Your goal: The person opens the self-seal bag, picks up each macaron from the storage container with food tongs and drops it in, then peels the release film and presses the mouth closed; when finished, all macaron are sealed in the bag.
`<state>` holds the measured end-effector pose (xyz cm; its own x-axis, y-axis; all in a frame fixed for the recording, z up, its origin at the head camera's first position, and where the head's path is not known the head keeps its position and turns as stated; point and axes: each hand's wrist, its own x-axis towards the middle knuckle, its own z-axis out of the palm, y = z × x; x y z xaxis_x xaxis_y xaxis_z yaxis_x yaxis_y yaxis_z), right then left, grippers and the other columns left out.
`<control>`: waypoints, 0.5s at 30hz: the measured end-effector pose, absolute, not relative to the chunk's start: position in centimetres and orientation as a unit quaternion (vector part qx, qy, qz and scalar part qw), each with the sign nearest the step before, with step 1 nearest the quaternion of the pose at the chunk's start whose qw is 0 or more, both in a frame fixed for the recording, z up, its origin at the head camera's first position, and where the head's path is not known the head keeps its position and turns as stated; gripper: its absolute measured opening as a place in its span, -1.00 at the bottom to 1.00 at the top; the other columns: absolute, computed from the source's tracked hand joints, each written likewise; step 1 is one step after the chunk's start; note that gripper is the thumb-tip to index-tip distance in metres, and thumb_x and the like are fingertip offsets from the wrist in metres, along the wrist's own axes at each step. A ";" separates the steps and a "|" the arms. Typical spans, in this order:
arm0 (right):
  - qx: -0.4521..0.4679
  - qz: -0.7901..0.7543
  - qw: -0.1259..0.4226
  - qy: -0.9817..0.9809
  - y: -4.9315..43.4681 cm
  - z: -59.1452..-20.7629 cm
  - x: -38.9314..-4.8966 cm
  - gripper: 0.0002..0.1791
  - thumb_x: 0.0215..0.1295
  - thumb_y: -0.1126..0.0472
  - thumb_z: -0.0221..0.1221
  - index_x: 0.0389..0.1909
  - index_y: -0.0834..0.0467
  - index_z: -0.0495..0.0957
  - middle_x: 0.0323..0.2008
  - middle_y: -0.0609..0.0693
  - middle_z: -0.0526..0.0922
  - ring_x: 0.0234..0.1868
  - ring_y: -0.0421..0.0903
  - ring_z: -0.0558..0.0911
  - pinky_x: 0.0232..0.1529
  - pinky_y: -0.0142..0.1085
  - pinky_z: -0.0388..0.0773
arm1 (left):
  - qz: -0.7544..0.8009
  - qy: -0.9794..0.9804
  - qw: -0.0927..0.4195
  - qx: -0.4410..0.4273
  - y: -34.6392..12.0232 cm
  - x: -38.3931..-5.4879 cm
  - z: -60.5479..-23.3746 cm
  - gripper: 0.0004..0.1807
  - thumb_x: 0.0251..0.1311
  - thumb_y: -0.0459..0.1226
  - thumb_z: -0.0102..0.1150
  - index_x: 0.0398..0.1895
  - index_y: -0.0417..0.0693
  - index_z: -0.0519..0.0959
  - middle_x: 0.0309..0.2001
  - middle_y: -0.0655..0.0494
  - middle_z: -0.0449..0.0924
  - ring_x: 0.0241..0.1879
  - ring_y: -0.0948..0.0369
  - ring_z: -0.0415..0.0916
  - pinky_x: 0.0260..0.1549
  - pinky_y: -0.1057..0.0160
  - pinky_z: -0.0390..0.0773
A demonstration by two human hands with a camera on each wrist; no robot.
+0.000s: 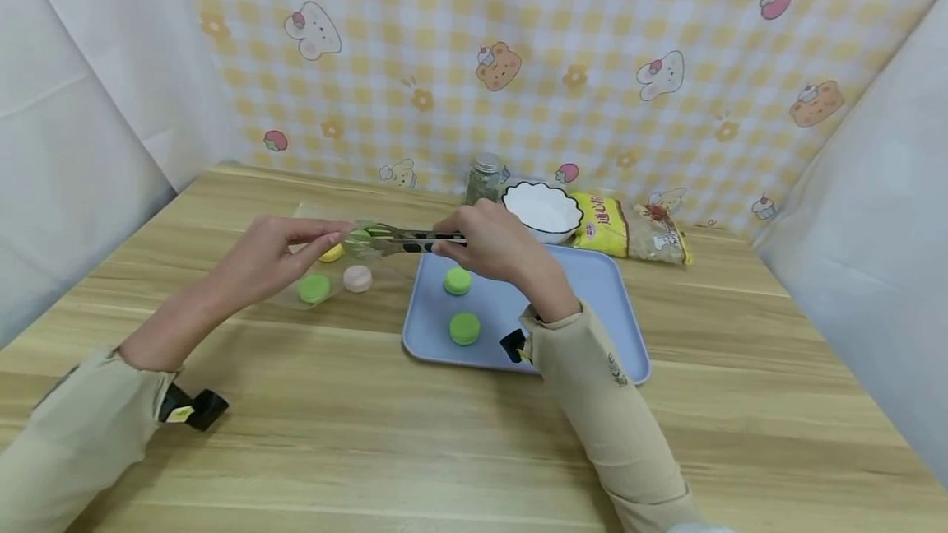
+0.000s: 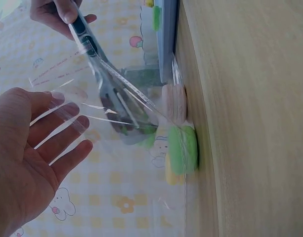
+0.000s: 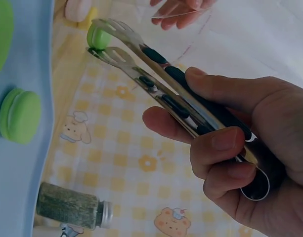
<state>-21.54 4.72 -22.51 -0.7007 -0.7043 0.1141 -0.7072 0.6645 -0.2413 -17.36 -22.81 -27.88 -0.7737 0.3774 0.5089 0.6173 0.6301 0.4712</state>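
Observation:
My left hand (image 1: 276, 260) pinches the edge of a clear plastic bag (image 2: 74, 94) at its mouth, lifting the film. Metal tongs with dark grips (image 3: 176, 74) are gripped in my right hand (image 1: 494, 243). Between the tong tips sits a green macaron (image 3: 98, 36); in the left wrist view the tips show through the bag's film. Lower in the bag, close over the table, lie another green macaron (image 1: 314, 288), a pink one (image 1: 357, 278) and a yellow one (image 1: 333, 253), partly hidden by my left hand.
Right of the bag, a blue tray (image 1: 600, 294) carries two green macarons, one farther back (image 1: 457, 280) and one nearer (image 1: 464, 328). Behind it stand a jar of dried herbs (image 1: 484, 181), a white scalloped bowl (image 1: 543, 210) and a yellow food packet (image 1: 629, 230). A checkered cloth hangs at the back.

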 end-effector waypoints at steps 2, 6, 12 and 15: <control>0.376 0.128 0.006 -0.918 4.8 -22.7 -21.7 -0.67 0.29 0.09 0.17 0.01 0.12 0.61 -0.17 0.00 0.68 -0.43 -0.19 0.60 -0.43 -0.36 0.47 | -0.326 -0.881 0.187 -0.286 -22.7 -17.5 -27.9 -0.73 0.30 -0.34 0.06 0.00 -0.21 0.60 -0.07 -0.02 0.61 -0.13 0.09 0.59 -0.24 0.10 0.54; 0.374 0.106 -0.003 -0.921 4.5 -23.4 -22.0 -0.67 0.30 0.06 0.15 0.02 0.09 0.61 -0.23 -0.02 0.69 -0.47 -0.21 0.60 -0.43 -0.36 0.48 | -0.319 -0.882 0.192 -0.288 -22.8 -17.3 -28.0 -0.74 0.28 -0.35 0.08 0.00 -0.20 0.60 -0.08 0.01 0.62 -0.14 0.11 0.59 -0.27 0.37 0.54; 0.370 0.089 -0.003 -0.925 4.0 -24.0 -22.2 -0.67 0.31 0.04 0.14 0.03 0.05 0.60 -0.65 -0.06 0.56 -0.72 -0.20 0.37 -0.62 -0.38 0.26 | -0.309 -0.883 0.200 -0.292 -23.0 -17.2 -28.2 -0.73 0.26 -0.38 0.09 0.00 -0.17 0.61 -0.08 0.01 0.63 -0.24 0.16 0.61 -0.43 0.53 0.39; 0.364 0.084 0.001 -0.927 4.2 -24.1 -22.2 -0.66 0.31 0.03 0.14 0.03 0.05 0.61 -0.74 -0.08 0.47 -0.74 -0.19 0.30 -0.63 -0.38 0.21 | -0.311 -0.882 0.198 -0.295 -22.9 -17.5 -28.3 -0.74 0.27 -0.37 0.09 -0.01 -0.17 0.61 -0.09 0.01 0.63 -0.17 0.14 0.59 -0.32 0.60 0.39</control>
